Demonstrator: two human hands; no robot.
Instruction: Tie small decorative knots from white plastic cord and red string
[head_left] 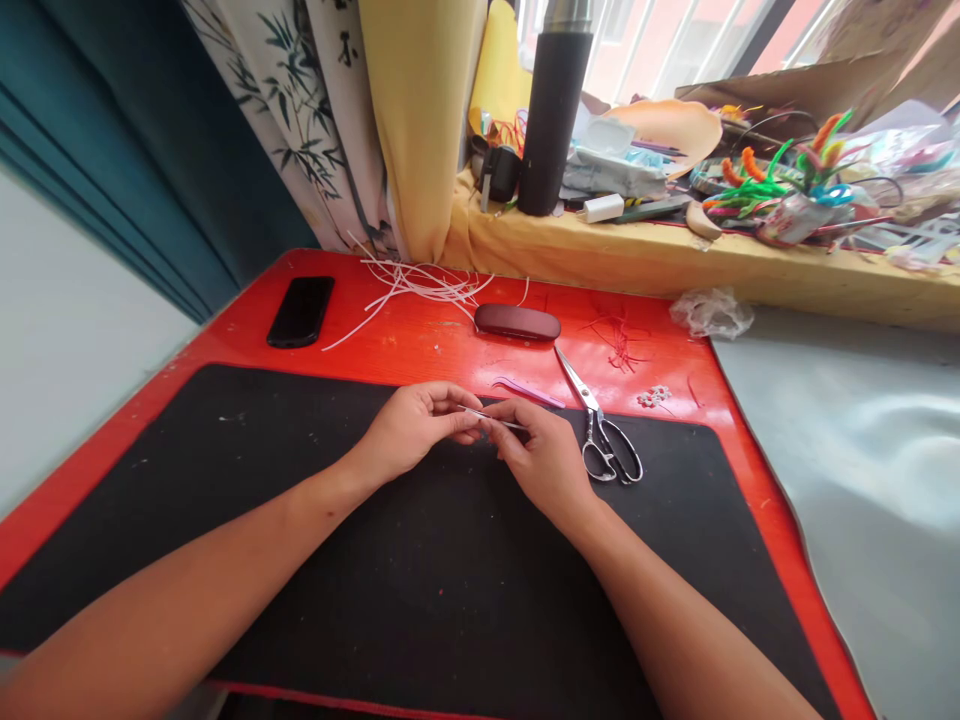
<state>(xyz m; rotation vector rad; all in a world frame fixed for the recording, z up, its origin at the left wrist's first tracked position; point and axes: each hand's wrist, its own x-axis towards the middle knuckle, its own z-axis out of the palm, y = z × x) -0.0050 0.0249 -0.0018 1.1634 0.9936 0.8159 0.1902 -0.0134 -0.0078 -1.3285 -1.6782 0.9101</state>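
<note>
Above the black mat (pixel 420 600) my two hands meet, fingertips nearly touching. A thin, pale, stick-like piece (pixel 513 426) runs between them; its exact kind is too small to make out. My left hand (pixel 401 428) pinches one end between thumb and fingers. The other end is in the closed thumb and fingers of my right hand (pixel 551 460). Just right of the right hand lies a pair of scissors (pixel 592 405), blades pointing away to the upper left. Behind the hands rest purple tweezers (pixel 529 391).
On the red table (pixel 217 335) lie a black phone (pixel 301 312), a tangle of white cords (pixel 420 285), a maroon case (pixel 517 322), red threads (pixel 621 345) and small beads (pixel 654 397). A black bottle (pixel 555 120) and clutter stand on the sill. Grey sheeting (pixel 847 450) covers the right side.
</note>
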